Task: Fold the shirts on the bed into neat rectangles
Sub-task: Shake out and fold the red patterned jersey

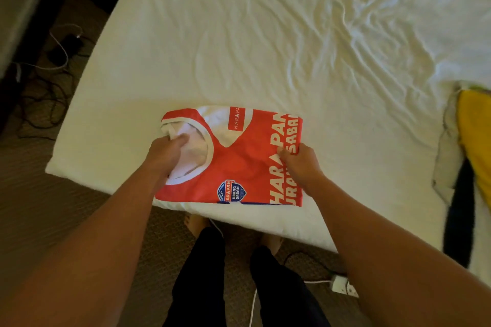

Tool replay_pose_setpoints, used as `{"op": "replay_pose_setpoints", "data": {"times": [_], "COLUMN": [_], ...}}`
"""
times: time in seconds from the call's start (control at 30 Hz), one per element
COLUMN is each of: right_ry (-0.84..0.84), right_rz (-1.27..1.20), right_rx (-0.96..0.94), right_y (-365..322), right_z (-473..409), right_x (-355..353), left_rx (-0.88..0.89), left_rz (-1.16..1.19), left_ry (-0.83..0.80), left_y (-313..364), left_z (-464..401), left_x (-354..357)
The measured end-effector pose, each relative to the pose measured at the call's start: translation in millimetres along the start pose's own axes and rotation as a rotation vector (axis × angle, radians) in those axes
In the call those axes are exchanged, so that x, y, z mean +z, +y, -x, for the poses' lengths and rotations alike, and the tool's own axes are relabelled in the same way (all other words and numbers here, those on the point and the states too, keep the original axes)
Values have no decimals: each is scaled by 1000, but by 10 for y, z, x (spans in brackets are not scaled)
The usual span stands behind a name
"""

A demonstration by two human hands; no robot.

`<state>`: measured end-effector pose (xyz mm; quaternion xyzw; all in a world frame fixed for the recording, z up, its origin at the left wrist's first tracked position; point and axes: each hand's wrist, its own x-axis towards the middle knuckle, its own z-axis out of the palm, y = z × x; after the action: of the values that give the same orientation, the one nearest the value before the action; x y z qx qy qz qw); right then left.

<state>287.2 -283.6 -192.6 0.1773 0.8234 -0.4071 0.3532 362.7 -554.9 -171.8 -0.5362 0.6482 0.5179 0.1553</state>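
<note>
A dim room with carpet and trailing cables frames a bed (239,34) under a rumpled white sheet, and the red shirt (239,162) lies at its near corner, already folded to a compact block with the collar to the left and the lettering along the right edge. The left hand (164,156) has its grip at the neckline, thumb laid over the white collar and fingers seemingly tucked beneath the fold; the right hand (300,164) pinches the lettered edge, thumb on top, fingers curled under. Both are closed on cloth, nothing loose. The step looks like squaring or lifting the finished block, so the two grips should keep the layers pressed together and move level, or the inner folds may slide out. Pull gently outward to tighten the top face, then press the edges flat. Well to the right, a yellow shirt (475,135) in a heap of clothes seems to wait its turn.
</note>
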Motion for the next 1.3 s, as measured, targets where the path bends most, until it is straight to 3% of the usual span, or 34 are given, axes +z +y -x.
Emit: {"op": "replay_pose_setpoints", "data": {"times": [0.3, 0.6, 0.97, 1.3], "right_ry": [-28, -111, -187, -432], "right_rz": [220, 353, 460, 479], "right_rx": [-318, -627, -898, -1123], "right_y": [-778, -1979, -2701, -3074], "right_z": [685, 2020, 3949, 5370], "right_x": [-151, 321, 2127, 4067], "left_rx": [171, 196, 230, 164], "left_rz": [177, 421, 601, 685], "left_ry": [154, 351, 598, 839], "left_y": [150, 103, -1011, -2293], "left_z": [945, 2103, 3000, 3504], "left_x": [-576, -2093, -4335, -6197]}}
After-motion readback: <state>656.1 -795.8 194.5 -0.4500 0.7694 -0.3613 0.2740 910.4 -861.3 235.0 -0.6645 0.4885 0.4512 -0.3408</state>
